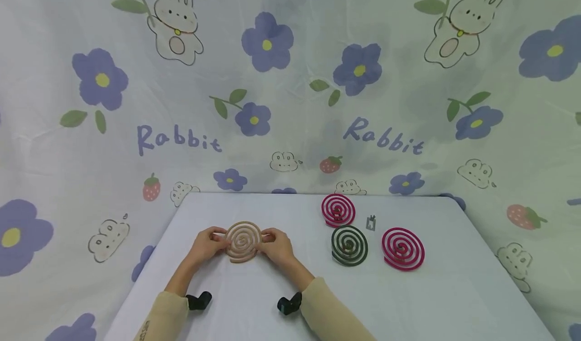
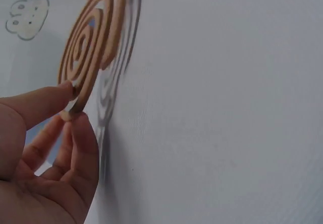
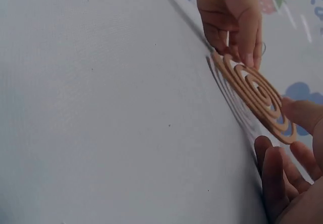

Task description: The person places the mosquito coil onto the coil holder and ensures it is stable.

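A tan mosquito coil [image 1: 243, 242] is held over the left part of the white table, one hand at each side. My left hand [image 1: 206, 247] pinches its left rim, thumb on the upper face and fingers beneath, as the left wrist view shows. At the opposite rim, my right hand [image 1: 278, 247] pinches the coil between thumb and fingers. In both wrist views the coil is raised a little off the cloth and casts a spiral shadow. Its spiral looks whole.
Right of the hands lie a dark green coil [image 1: 349, 246], a magenta coil [image 1: 338, 210] behind it and another magenta coil [image 1: 403, 249] farther right. Between them sits a small metal coil stand [image 1: 370, 223]. A patterned curtain [image 1: 290, 89] hangs behind the white table [image 1: 254, 305].
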`<state>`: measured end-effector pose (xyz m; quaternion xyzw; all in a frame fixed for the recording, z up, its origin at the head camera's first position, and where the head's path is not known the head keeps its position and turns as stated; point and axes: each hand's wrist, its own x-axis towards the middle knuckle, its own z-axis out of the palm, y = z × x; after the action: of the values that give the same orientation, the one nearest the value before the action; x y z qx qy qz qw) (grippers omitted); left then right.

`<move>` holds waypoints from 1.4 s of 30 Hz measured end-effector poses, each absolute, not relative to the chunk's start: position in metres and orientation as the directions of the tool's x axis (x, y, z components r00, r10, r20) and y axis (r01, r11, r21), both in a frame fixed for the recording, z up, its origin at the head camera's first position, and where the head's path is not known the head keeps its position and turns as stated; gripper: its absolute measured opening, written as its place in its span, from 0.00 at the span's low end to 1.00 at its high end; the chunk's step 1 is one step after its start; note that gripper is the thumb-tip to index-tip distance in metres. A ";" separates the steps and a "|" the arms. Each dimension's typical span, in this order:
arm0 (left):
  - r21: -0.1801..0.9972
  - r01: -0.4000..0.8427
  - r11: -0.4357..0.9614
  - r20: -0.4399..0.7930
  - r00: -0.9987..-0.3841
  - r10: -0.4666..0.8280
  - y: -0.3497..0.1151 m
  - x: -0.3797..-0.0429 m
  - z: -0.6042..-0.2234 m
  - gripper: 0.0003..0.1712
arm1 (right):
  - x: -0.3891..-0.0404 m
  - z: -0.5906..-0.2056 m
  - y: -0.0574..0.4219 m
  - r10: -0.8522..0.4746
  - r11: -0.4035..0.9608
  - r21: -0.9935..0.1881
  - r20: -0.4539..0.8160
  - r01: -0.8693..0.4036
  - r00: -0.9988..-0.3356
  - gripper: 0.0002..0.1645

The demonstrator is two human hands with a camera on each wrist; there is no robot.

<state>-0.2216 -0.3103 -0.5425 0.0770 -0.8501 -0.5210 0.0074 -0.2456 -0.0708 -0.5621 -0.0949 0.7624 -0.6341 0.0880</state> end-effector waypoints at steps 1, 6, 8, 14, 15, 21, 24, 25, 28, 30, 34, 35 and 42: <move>0.898 -0.120 0.422 -0.065 -0.987 -0.144 -0.309 -0.223 -0.542 0.24 | -0.246 -0.562 -0.071 -0.256 0.137 -0.990 -0.016 -0.020 -0.967 0.24; 0.947 -0.104 0.303 -0.058 -0.986 -0.155 -0.298 -0.224 -0.539 0.23 | -0.247 -0.562 -0.069 -0.252 -0.080 -0.995 -0.040 0.062 -0.967 0.24; 0.963 -0.096 0.252 -0.060 -0.987 -0.146 -0.293 -0.224 -0.538 0.24 | -0.248 -0.562 -0.067 -0.248 -0.138 -0.987 -0.042 0.078 -0.968 0.25; 0.988 -0.112 0.105 -0.092 -0.979 -0.183 -0.275 -0.221 -0.533 0.25 | -0.247 -0.556 -0.061 -0.218 -0.209 -0.974 -0.043 0.090 -0.975 0.24; 0.990 -0.109 0.089 -0.091 -0.978 -0.188 -0.272 -0.220 -0.531 0.25 | -0.246 -0.554 -0.060 -0.211 -0.219 -0.971 -0.046 0.094 -0.976 0.24; 0.997 -0.066 -0.025 -0.069 -0.983 -0.170 -0.254 -0.215 -0.528 0.25 | -0.243 -0.546 -0.052 -0.194 -0.251 -0.964 -0.041 0.090 -0.980 0.23; 0.994 -0.051 -0.100 -0.066 -0.986 -0.152 -0.246 -0.215 -0.529 0.25 | -0.243 -0.543 -0.047 -0.200 -0.277 -0.957 -0.033 0.089 -0.979 0.22; 0.991 -0.047 -0.124 -0.065 -0.987 -0.149 -0.244 -0.215 -0.530 0.25 | -0.243 -0.543 -0.045 -0.202 -0.282 -0.956 -0.025 0.082 -0.979 0.22; 0.985 -0.051 -0.164 -0.074 -0.987 -0.140 -0.237 -0.215 -0.531 0.26 | -0.243 -0.542 -0.040 -0.195 -0.290 -0.954 -0.015 0.073 -0.981 0.22; 0.980 -0.055 -0.189 -0.084 -0.986 -0.144 -0.233 -0.215 -0.532 0.26 | -0.242 -0.540 -0.037 -0.190 -0.287 -0.955 -0.014 0.069 -0.982 0.22; 0.974 -0.067 -0.216 -0.099 -0.985 -0.143 -0.226 -0.214 -0.532 0.26 | -0.242 -0.538 -0.031 -0.187 -0.287 -0.954 -0.032 0.086 -0.982 0.22; 0.971 -0.066 -0.228 -0.101 -0.984 -0.146 -0.224 -0.214 -0.533 0.26 | -0.241 -0.537 -0.029 -0.187 -0.287 -0.954 -0.031 0.085 -0.982 0.22; 0.943 -0.085 -0.321 -0.139 -0.978 -0.152 -0.214 -0.215 -0.535 0.27 | -0.236 -0.528 -0.019 -0.189 -0.292 -0.952 -0.039 0.094 -0.981 0.24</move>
<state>-0.2154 -0.2137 -0.5350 0.1016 -0.5823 -0.8064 0.0209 -0.2360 -0.0186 -0.5284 -0.0403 0.5885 -0.8027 0.0879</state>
